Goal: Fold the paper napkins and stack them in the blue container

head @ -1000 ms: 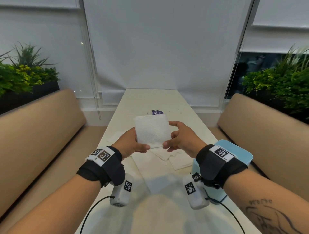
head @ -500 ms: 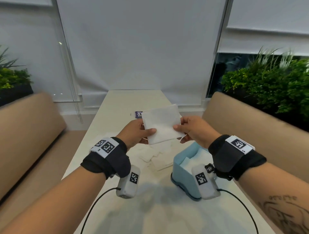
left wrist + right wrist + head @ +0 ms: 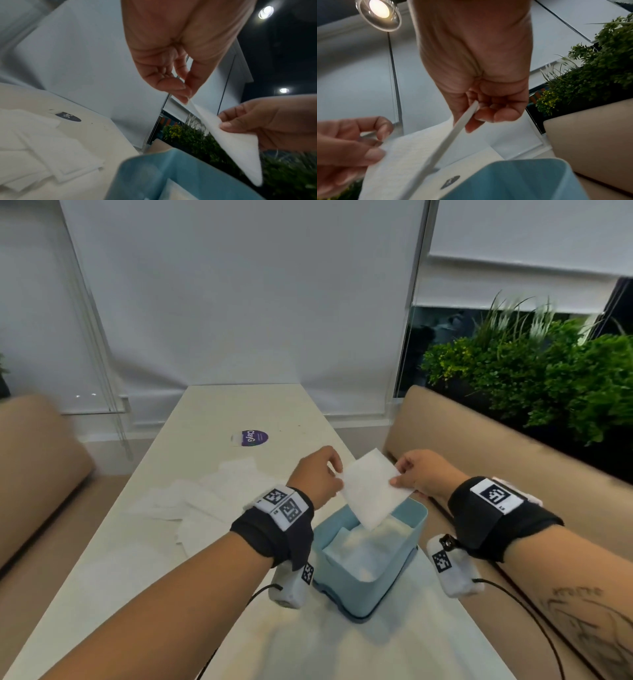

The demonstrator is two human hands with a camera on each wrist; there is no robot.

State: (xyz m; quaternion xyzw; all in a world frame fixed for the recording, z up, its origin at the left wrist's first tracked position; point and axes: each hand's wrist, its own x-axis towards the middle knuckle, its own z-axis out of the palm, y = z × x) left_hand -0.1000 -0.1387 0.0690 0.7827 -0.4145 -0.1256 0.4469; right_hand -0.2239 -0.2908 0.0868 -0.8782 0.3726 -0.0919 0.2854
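In the centre of the frame, the left hand (image 3: 318,477) pinches the left corner of a folded napkin (image 3: 371,491) and the right hand (image 3: 423,474) pinches its right edge. The napkin hangs tilted between them, its lower corner over the blue container (image 3: 363,597), which holds stacked napkins (image 3: 363,553). Loose napkins (image 3: 205,501) lie at centre left on the surface (image 3: 212,412).

The room is softly lit; a round ceiling lamp (image 3: 379,8) glares; the blue container (image 3: 150,174) looks blurry up close; edges bend.
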